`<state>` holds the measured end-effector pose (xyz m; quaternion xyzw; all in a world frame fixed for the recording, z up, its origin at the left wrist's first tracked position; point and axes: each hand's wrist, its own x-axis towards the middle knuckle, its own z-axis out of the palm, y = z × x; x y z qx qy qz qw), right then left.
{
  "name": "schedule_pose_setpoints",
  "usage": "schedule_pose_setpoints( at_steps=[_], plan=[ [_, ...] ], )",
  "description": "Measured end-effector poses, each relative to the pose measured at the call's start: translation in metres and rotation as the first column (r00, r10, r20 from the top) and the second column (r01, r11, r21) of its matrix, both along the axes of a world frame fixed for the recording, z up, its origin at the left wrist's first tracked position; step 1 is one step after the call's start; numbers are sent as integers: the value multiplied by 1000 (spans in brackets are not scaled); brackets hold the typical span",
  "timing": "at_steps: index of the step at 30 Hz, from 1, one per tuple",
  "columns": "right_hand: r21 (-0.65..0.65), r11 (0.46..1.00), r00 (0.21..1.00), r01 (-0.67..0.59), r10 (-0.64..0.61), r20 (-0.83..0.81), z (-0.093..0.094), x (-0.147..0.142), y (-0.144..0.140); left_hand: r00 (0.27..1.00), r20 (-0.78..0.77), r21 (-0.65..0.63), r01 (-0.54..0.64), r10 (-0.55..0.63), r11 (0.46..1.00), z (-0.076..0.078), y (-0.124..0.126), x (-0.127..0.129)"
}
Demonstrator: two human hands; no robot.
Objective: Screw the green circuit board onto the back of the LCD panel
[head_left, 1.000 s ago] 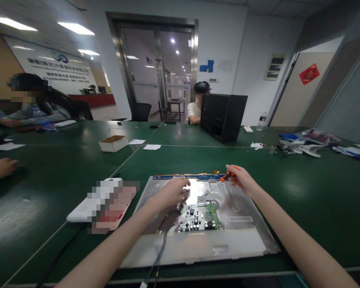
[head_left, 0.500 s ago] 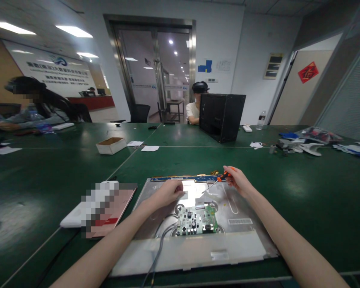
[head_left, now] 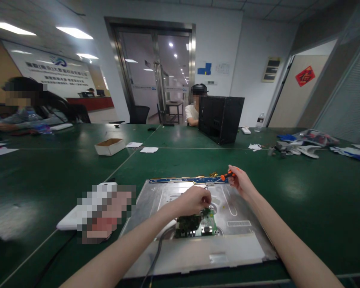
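The screwdriver (head_left: 223, 178), likely light, is clamped by its handle (head_left: 228, 175) in the right grip (head_left: 241, 182). Left grip (head_left: 197, 200): hold indeterminable; probably fragile circuit board (head_left: 210, 224) beneath to be edge-held.

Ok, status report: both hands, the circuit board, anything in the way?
Right hand gripping the screwdriver. Left hand above the circuit board, grip unclear. Board on metal panel, its upper part blocked from view by left hand.
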<state>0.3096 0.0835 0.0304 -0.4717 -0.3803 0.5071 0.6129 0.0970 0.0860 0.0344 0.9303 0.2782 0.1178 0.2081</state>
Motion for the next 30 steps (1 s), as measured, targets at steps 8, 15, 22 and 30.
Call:
schedule_pose_setpoints(
  at_steps=[8, 15, 22, 30],
  plan=[
    [21, 1000, 1000, -13, 13, 10, -1, -1, -1, 1000, 18, 9, 11, -11, 1000, -10, -4, 5],
    [43, 999, 1000, -21, 20, 21, 0, -4, -4, 999, 46, 28, 1, -2, 1000, -15, -8, 7],
    [54, 998, 1000, -24, 23, 15, 4, -5, -7, 998, 52, 46, 39, -42, 998, -16, -7, 6],
    [137, 989, 997, 56, -47, -65, 12, 1, -7, 996, 87, 47, 27, -31, 999, -17, -4, 5]
  ],
)
